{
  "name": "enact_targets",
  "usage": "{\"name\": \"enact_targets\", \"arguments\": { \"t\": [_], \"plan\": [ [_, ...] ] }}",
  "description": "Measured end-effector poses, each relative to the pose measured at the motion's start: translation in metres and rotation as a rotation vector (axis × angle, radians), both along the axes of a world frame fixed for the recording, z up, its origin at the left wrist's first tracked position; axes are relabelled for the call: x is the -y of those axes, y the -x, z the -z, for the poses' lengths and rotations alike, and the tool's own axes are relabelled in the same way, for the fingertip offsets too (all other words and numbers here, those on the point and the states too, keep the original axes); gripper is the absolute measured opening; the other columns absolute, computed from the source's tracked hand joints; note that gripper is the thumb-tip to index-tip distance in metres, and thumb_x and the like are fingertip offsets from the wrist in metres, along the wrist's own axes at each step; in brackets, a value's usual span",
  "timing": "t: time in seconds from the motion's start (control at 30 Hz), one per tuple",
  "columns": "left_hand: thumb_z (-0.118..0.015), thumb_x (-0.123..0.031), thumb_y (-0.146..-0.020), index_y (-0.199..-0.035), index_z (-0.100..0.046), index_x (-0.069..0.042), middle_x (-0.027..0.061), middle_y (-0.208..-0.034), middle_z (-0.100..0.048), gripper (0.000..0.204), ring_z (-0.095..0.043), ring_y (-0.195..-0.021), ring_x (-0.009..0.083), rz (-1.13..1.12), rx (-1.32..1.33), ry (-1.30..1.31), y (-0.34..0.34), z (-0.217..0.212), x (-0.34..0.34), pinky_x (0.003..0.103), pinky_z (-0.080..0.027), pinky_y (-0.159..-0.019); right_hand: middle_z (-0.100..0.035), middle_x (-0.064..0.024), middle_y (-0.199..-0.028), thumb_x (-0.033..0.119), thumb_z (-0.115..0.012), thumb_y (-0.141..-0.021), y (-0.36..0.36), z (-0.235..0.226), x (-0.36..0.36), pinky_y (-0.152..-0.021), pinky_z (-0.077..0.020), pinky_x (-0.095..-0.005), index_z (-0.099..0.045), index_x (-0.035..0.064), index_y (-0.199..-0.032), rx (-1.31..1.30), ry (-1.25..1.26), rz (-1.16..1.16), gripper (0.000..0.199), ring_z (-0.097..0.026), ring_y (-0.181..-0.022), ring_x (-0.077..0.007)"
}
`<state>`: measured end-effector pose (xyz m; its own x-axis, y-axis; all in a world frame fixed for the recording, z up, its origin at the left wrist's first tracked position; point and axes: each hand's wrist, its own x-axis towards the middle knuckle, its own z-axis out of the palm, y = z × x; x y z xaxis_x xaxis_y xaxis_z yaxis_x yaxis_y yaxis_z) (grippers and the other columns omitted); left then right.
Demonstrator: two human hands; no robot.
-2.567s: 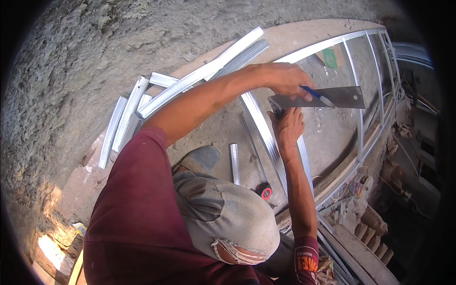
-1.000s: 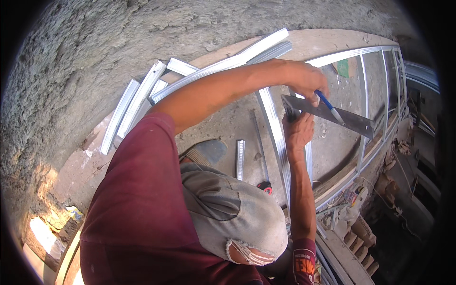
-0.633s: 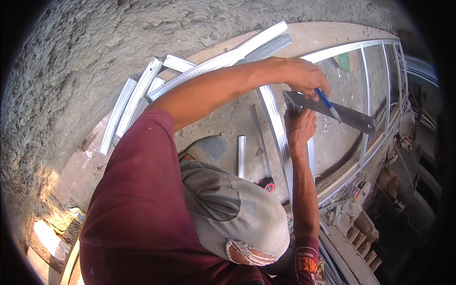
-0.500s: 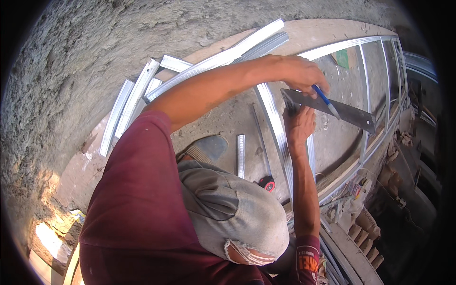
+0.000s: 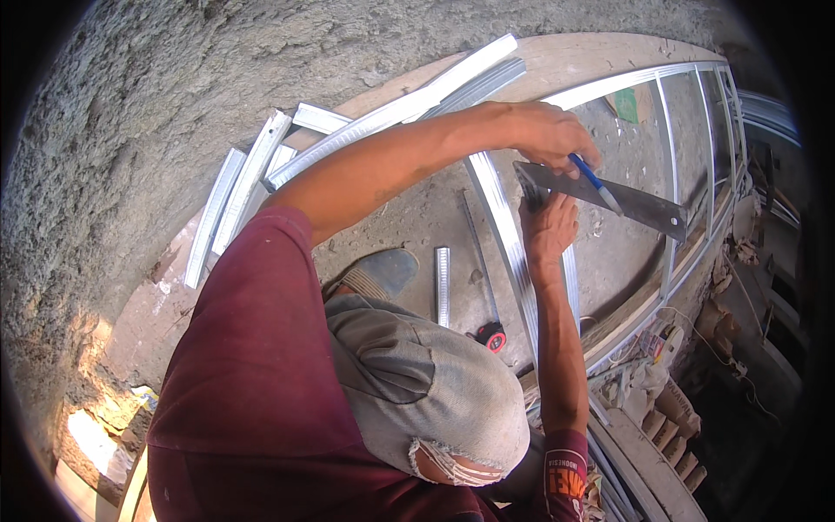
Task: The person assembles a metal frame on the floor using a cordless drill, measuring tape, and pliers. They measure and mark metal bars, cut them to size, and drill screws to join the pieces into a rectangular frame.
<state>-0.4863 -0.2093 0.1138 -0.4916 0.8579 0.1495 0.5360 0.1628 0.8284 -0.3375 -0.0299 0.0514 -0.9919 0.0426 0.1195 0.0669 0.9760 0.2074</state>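
My left hand [image 5: 548,135] reaches across from the left and is shut on a blue pen [image 5: 596,183]. The pen's tip rests on the blade of a grey metal square [image 5: 644,204]. My right hand [image 5: 546,230] comes up from below and presses the square's near end against a long silver metal rail [image 5: 504,235]. The square slants down to the right over a metal frame [image 5: 674,174] with several upright bars, which lies on the dusty floor.
A red and black tape measure [image 5: 492,336] with its tape pulled out lies beside a short metal piece [image 5: 442,285]. Loose metal profiles [image 5: 243,187] lie at the left by a rough concrete surface [image 5: 130,104]. My shoe [image 5: 378,271] and grey-trousered knee [image 5: 417,391] fill the near ground.
The square has turned from nearly level to slanting down to the right. The pen stays on its blade, and both hands keep their hold.
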Motion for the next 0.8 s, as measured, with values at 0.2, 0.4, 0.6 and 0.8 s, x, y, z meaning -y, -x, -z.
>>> {"name": "enact_targets", "arguments": {
  "t": [0.2,0.4,0.6,0.8],
  "plan": [
    [-0.068,-0.025,-0.093,-0.109,-0.072,-0.019,-0.0001,-0.085,-0.076,0.017,-0.073,-0.083,0.0209,-0.046,-0.021,-0.027,-0.0041,0.0028,-0.0011,0.041,-0.053,-0.075,-0.056,-0.0117,-0.104,0.036,-0.078,-0.079,0.0000,0.0001,-0.0003,-0.078,-0.0481,-0.0488,-0.058,0.0069,-0.104,0.000,0.008,0.000,0.043,-0.059,-0.099,-0.0333],
    [-0.069,-0.026,-0.093,-0.109,-0.072,-0.019,0.0004,-0.086,-0.076,0.018,-0.072,-0.083,0.0212,-0.037,-0.016,-0.036,-0.0043,0.0023,-0.0002,0.042,-0.053,-0.075,-0.055,-0.0118,-0.104,0.036,-0.078,-0.078,-0.0004,0.0001,-0.0004,-0.079,-0.0477,-0.0487,-0.058,0.0063,-0.102,0.006,0.013,0.006,0.043,-0.059,-0.099,-0.0331],
    [-0.068,-0.025,-0.093,-0.109,-0.072,-0.018,0.0015,-0.087,-0.076,0.018,-0.072,-0.084,0.0221,-0.032,-0.002,-0.036,-0.0048,0.0022,0.0007,0.042,-0.053,-0.076,-0.054,-0.0123,-0.106,0.035,-0.079,-0.079,-0.0002,-0.0011,0.0018,-0.080,-0.0475,-0.0490,-0.057,0.0057,-0.105,0.020,0.022,0.018,0.045,-0.058,-0.101,-0.0333],
    [-0.069,-0.026,-0.093,-0.115,-0.070,-0.019,0.0014,-0.088,-0.076,0.023,-0.072,-0.087,0.0218,-0.050,-0.018,-0.006,-0.0062,0.0036,-0.0021,0.041,-0.053,-0.078,-0.055,-0.0135,-0.112,0.033,-0.081,-0.076,-0.0006,-0.0005,0.0005,-0.082,-0.0473,-0.0504,-0.052,0.0062,-0.117,0.019,0.050,0.033,0.056,-0.058,-0.104,-0.0351]
  ]
}}
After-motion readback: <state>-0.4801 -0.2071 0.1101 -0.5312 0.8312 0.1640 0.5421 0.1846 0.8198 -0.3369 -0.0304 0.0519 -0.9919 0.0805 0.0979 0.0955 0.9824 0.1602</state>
